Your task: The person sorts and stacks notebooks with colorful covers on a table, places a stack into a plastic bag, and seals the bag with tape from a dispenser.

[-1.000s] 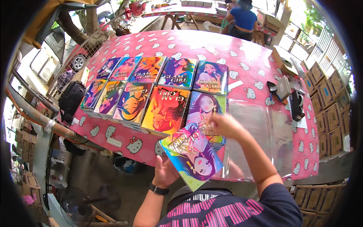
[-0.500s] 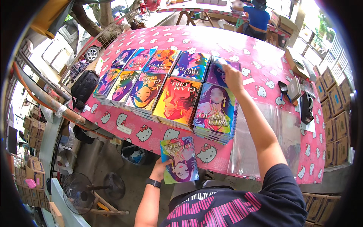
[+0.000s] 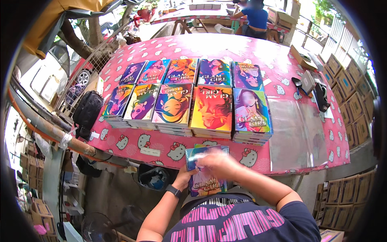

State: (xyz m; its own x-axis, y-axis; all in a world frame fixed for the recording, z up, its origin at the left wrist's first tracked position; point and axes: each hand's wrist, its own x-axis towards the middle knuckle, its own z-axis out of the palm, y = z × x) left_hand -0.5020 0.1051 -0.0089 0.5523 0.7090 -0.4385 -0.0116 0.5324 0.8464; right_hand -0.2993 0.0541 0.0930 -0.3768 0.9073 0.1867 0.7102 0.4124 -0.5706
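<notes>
The left hand (image 3: 186, 178) gripped a spiral notebook (image 3: 206, 185) — above it, the right hand (image 3: 219, 164) was blurred, its fingers' hold unclear.

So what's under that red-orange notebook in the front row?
Under the red-orange notebook are more notebooks, stacked, their edges showing at the front. Their covers can't be seen, and the stack hides the part of the tablecloth beneath it.

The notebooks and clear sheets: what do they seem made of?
Notebooks: layered edges suggest paper; printed covers look like card, glossy where the held one glints; coils may be wire or plastic. Clear sheets: likely smooth plastic, since the pink tablecloth shows hazily through.
</notes>
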